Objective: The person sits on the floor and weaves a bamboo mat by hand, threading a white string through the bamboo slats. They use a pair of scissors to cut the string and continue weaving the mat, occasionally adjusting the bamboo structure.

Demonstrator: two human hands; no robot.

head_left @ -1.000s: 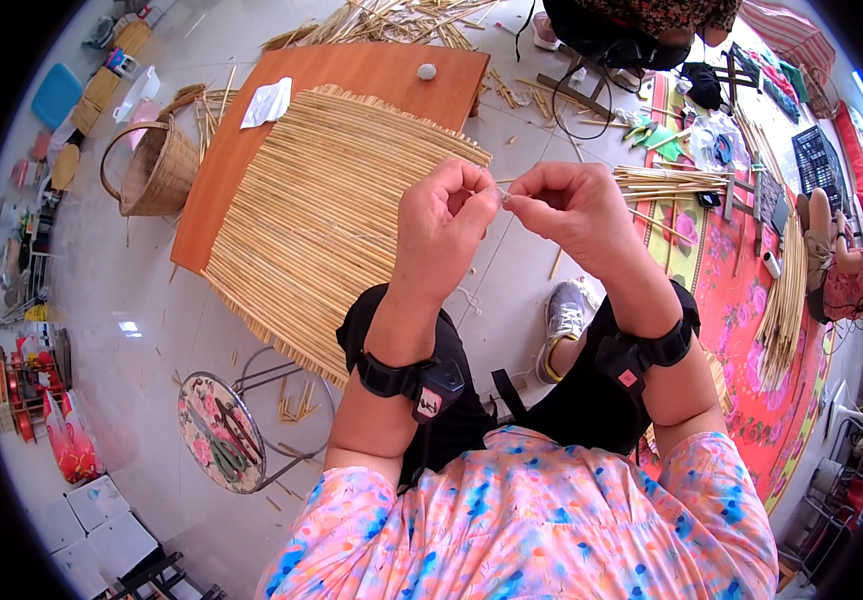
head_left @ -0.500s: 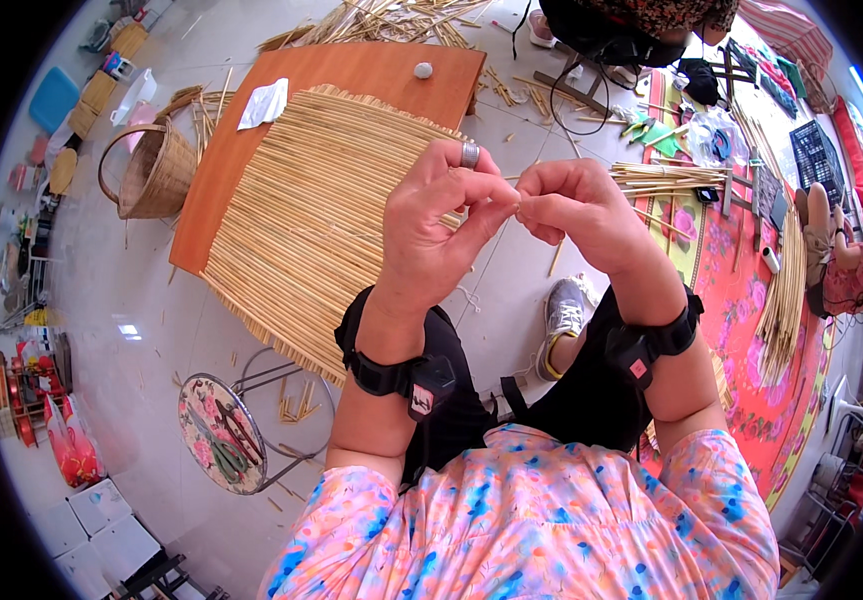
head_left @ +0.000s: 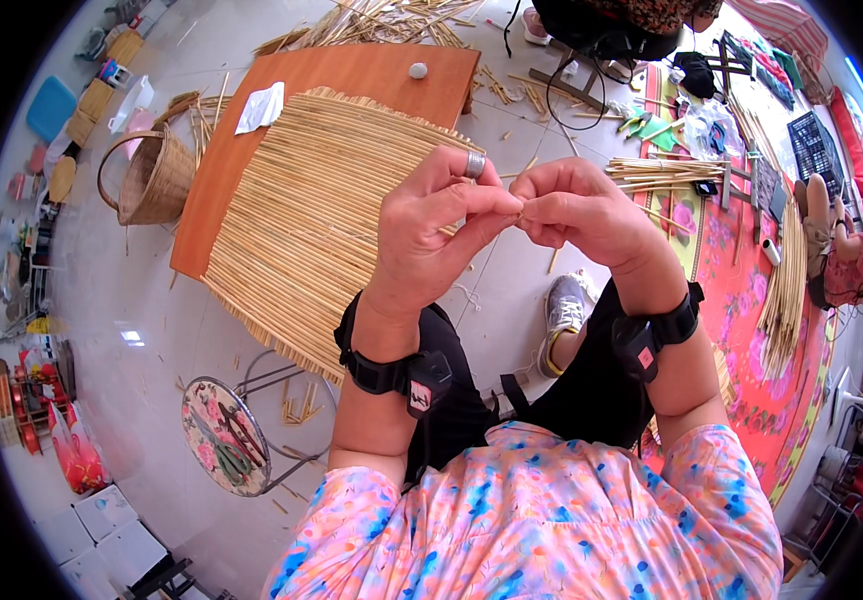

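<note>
My left hand (head_left: 441, 215) and my right hand (head_left: 581, 215) meet fingertip to fingertip in front of me, both closed in a pinch. Something tiny is held where the fingertips touch; it is too small to name. A wide ring circles one left finger. Beyond and to the left of my hands lies a fan-shaped mat of straw-coloured stalks (head_left: 301, 200), laid side by side. It rests on an orange-brown wooden board (head_left: 381, 75) and hangs past its near edge. A crumpled white tissue (head_left: 260, 108) and a small white ball (head_left: 417, 71) lie on the board.
Left of the board stands a wicker basket (head_left: 156, 180). A round floral stool (head_left: 225, 436) holds green-handled scissors (head_left: 233, 458). Stalk bundles (head_left: 783, 290) lie on a red floral cloth (head_left: 736, 300) at right. Other people sit at the top and far right. Stalk scraps litter the floor.
My hands stay pinched together, with the left fingers drawn slightly closer to the right ones. The view has shifted a little; nothing else visibly moved.
</note>
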